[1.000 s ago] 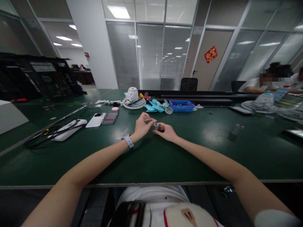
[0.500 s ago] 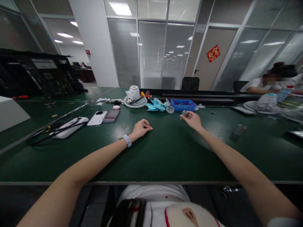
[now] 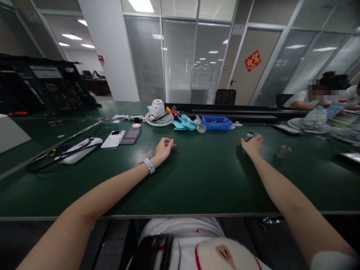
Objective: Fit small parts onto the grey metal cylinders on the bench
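My right hand [image 3: 254,144] is closed around a small grey metal cylinder [image 3: 248,137], just above the green table; the fingers cover part of it. To its right, a similar grey metal cylinder [image 3: 283,151] rests on the tabletop. My left hand [image 3: 164,149], with a watch on the wrist, is over the table at centre-left, its fingers loosely curled and apart, with nothing visible in them. A tiny dark piece [image 3: 178,151] lies on the table just right of its fingers; its kind is too small to tell.
At the back are a white fan body with its grille [image 3: 159,118], light-blue fan blades [image 3: 184,123] and a blue tray [image 3: 217,123]. A white phone [image 3: 111,139] and a cabled white device [image 3: 81,150] lie left. Another person [image 3: 303,100] sits at far right.
My right hand has moved right with the grey metal cylinder. My left hand has drawn slightly left and up, its fingers loosening, and the tiny piece now shows on the table.
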A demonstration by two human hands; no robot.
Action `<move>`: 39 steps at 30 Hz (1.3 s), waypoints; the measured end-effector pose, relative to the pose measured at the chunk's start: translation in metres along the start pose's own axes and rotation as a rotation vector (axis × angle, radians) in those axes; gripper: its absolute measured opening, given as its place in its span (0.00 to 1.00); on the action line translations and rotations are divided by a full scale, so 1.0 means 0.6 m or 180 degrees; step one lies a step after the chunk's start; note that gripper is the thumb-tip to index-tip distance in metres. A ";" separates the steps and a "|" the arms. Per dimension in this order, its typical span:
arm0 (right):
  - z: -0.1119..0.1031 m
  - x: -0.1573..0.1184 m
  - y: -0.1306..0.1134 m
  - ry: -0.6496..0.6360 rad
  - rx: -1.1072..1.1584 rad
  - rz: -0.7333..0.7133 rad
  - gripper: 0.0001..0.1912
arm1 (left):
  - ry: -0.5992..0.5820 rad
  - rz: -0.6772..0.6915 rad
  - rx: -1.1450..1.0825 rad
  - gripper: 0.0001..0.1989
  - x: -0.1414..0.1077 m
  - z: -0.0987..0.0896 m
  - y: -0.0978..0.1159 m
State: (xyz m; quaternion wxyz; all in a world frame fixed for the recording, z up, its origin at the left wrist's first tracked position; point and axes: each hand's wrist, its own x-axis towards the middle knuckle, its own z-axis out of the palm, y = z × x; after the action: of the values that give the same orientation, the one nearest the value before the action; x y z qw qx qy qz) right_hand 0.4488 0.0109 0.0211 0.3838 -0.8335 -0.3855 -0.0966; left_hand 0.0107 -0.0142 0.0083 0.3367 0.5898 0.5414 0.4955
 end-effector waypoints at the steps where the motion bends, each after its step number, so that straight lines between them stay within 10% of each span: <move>1: -0.004 -0.012 -0.016 0.0270 0.0050 -0.0235 0.35 | 0.0155 -0.0046 -0.0075 0.12 0.002 0.002 -0.001; 4: -0.017 -0.072 -0.084 0.0349 0.0428 -0.1458 0.27 | 0.0468 -0.0086 -0.0175 0.10 0.008 0.005 -0.008; 9: -0.009 -0.241 -0.210 -0.1526 0.1249 -0.3507 0.18 | 0.0638 0.0042 -0.0262 0.07 0.008 0.006 -0.009; 13: 0.011 -0.333 -0.263 -0.2219 0.1351 -0.4041 0.15 | 0.0704 0.0024 -0.0313 0.05 0.004 0.005 -0.005; 18: 0.008 -0.337 -0.268 -0.2261 0.1142 -0.4013 0.16 | 0.0643 0.0018 -0.0305 0.06 0.004 0.004 -0.005; 23: -0.035 -0.238 -0.220 -0.1491 0.0795 -0.3903 0.16 | 0.0567 -0.0039 -0.0239 0.06 0.002 0.003 -0.002; 29: -0.082 -0.036 -0.071 -0.0086 -0.0331 -0.1957 0.16 | 0.0516 -0.0012 -0.0204 0.06 0.001 0.003 -0.001; 33: -0.081 0.019 0.008 -0.0042 -0.0507 -0.1208 0.15 | 0.0482 -0.0023 -0.0143 0.07 0.001 0.004 -0.002; 39: -0.063 0.018 0.001 -0.0207 -0.0609 -0.1156 0.16 | 0.0470 -0.0012 -0.0133 0.07 0.002 0.006 -0.002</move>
State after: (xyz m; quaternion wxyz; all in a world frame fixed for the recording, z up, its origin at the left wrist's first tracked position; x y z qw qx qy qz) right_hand 0.4616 -0.0103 0.0516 0.2666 -0.7856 -0.5307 -0.1734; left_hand 0.0139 -0.0121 0.0066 0.3090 0.5436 0.5554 0.5482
